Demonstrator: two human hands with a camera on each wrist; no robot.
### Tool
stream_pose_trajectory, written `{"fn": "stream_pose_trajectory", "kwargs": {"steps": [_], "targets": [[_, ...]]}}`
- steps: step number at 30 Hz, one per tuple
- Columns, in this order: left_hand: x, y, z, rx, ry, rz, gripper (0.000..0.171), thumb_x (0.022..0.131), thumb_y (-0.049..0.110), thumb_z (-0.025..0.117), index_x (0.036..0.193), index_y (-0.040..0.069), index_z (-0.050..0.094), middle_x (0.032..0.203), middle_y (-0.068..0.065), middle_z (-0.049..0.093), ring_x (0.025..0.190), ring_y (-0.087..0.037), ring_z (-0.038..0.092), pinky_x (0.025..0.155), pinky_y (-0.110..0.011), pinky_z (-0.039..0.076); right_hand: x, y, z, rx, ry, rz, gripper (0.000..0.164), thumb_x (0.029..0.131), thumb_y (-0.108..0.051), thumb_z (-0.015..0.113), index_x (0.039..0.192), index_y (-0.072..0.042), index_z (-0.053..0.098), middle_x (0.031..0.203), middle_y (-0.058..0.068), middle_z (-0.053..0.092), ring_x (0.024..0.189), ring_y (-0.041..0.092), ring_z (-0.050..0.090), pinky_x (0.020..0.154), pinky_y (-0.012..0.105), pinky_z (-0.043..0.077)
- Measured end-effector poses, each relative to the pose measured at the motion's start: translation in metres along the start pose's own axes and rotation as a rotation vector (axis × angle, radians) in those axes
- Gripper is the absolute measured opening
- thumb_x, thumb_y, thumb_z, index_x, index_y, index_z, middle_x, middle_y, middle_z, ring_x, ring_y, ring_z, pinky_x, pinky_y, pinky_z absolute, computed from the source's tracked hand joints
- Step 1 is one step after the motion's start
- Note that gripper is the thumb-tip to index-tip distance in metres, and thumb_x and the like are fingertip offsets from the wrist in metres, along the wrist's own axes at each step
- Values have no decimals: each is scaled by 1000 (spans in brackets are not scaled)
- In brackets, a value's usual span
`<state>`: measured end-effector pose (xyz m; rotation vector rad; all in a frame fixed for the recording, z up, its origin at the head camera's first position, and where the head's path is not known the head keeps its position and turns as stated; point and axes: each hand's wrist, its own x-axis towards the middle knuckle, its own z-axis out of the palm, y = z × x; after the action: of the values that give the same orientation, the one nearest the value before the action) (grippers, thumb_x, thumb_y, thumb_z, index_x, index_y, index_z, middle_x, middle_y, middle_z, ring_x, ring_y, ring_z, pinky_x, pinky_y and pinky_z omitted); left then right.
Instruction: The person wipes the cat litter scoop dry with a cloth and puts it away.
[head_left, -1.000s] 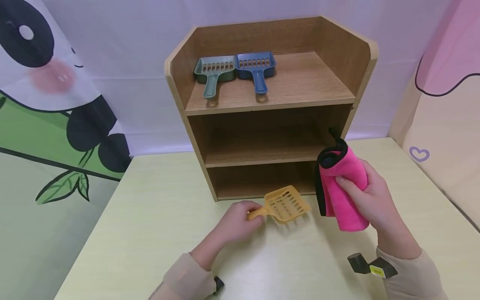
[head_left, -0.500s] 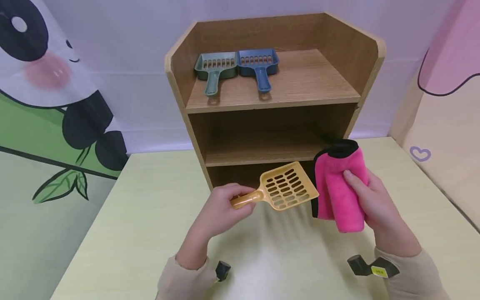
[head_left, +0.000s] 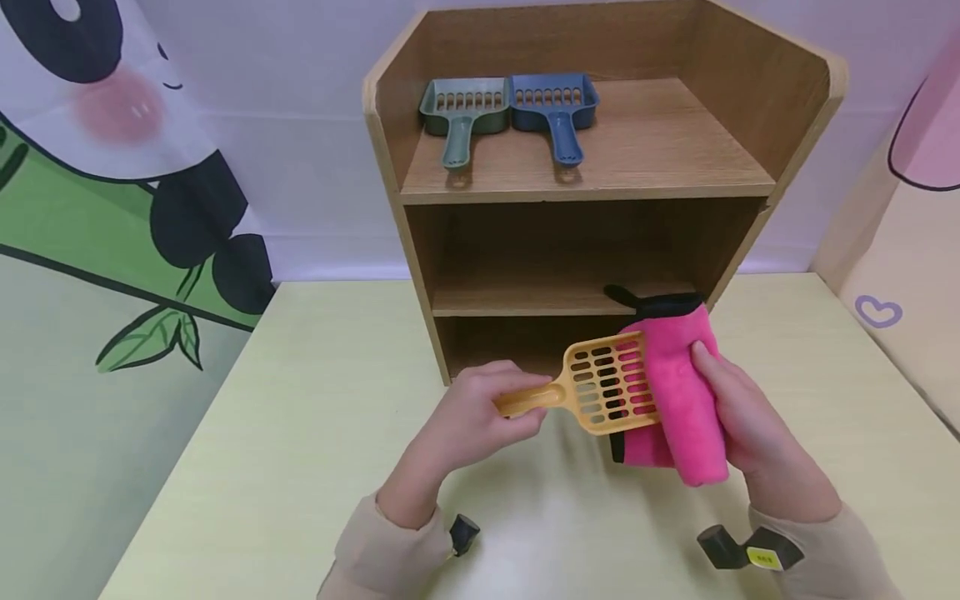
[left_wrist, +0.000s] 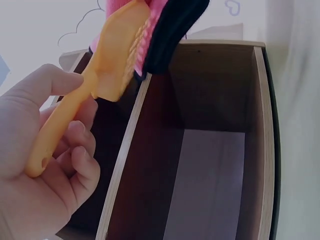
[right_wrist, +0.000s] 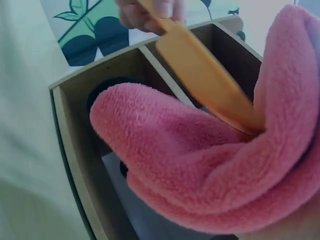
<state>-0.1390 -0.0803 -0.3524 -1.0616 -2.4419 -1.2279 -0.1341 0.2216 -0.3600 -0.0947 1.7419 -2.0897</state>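
My left hand grips the handle of a yellow slotted litter scoop, fingers wrapped around it in the left wrist view. A pink plush cloth with black edging is in my right hand, the thumb pressing on its near side. The far end of the scoop is tucked into a fold of the cloth, which covers its tip. From the right wrist, the scoop slants down between two pink folds. Both are held up in front of the shelf's lower part.
Behind the hands stands a wooden shelf unit with three levels. A green litter scoop and a blue litter scoop lie side by side at the left of its top. The pale table spreads out around it.
My left hand has lifted the scoop from low over the table and brought it right, into the cloth's fold. The right hand has turned the cloth slightly. The head view has shifted.
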Motion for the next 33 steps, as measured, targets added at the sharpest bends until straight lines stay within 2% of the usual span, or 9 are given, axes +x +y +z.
{"fn": "stream_pose_trajectory", "kwargs": {"steps": [5, 10, 15, 18, 25, 30, 33], "targets": [[1, 2, 5, 29, -11, 31, 28, 77, 11, 73, 104, 5, 73, 85, -2, 69, 68, -7, 54, 59, -13, 46, 3, 4, 14, -96, 29, -5, 31, 100, -35, 41, 128, -24, 34, 110, -5, 58, 97, 11, 63, 77, 33, 56], [2, 1, 7, 102, 16, 58, 29, 76, 14, 76, 103, 5, 73, 83, -2, 70, 64, -7, 53, 57, -11, 44, 6, 7, 21, -176, 146, -25, 39, 95, -27, 56, 127, -20, 36, 106, -3, 61, 91, 15, 66, 74, 36, 57], [2, -1, 9, 235, 58, 101, 32, 74, 21, 81, 101, 5, 73, 79, -1, 68, 60, -7, 50, 54, -9, 40, 8, 9, 24, -194, 260, -23, 49, 92, -32, 61, 132, -19, 36, 107, -7, 59, 92, 10, 65, 75, 32, 57], [2, -2, 10, 265, 78, 117, 30, 73, 22, 82, 96, 6, 74, 77, -1, 68, 59, -7, 51, 54, -9, 40, 9, 10, 24, -203, 291, -6, 51, 92, -34, 60, 134, -19, 35, 109, -7, 57, 93, 9, 63, 75, 31, 56], [1, -2, 7, 218, 71, 103, 24, 73, 19, 81, 92, 6, 75, 79, -2, 71, 59, -7, 55, 55, -9, 43, 9, 9, 27, -293, 319, -33, 57, 93, -35, 58, 139, -15, 31, 116, 2, 52, 92, 10, 63, 74, 33, 57], [-1, 0, 3, 150, 15, 65, 22, 76, 20, 79, 92, 5, 75, 80, -4, 71, 62, -8, 58, 57, -9, 45, 7, 7, 26, -378, 320, -69, 59, 94, -36, 57, 141, -13, 30, 123, 13, 47, 91, 12, 63, 72, 35, 57], [-1, 2, 0, 93, -28, 27, 23, 76, 19, 79, 92, 4, 75, 81, -5, 71, 63, -7, 58, 57, -10, 46, 5, 6, 25, -436, 294, -89, 58, 93, -34, 58, 141, -14, 31, 123, 15, 46, 92, 18, 62, 70, 36, 57]]}}
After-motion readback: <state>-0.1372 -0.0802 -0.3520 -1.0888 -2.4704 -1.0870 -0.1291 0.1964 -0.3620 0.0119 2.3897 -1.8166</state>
